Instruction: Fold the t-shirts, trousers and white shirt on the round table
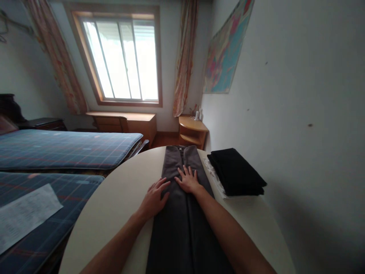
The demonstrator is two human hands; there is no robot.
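Smooth and dark grey lay the garment (173, 236)! Left hand (154, 197) at its left edge, right hand (188, 181) atop, both spread, gripping nothing.

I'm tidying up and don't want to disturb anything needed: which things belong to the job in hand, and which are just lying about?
In the job:
dark grey garment, with left hand and right hand on it
round table under it
folded black cloth beside it, possibly

Lying about:
pale sheet on the near mattress
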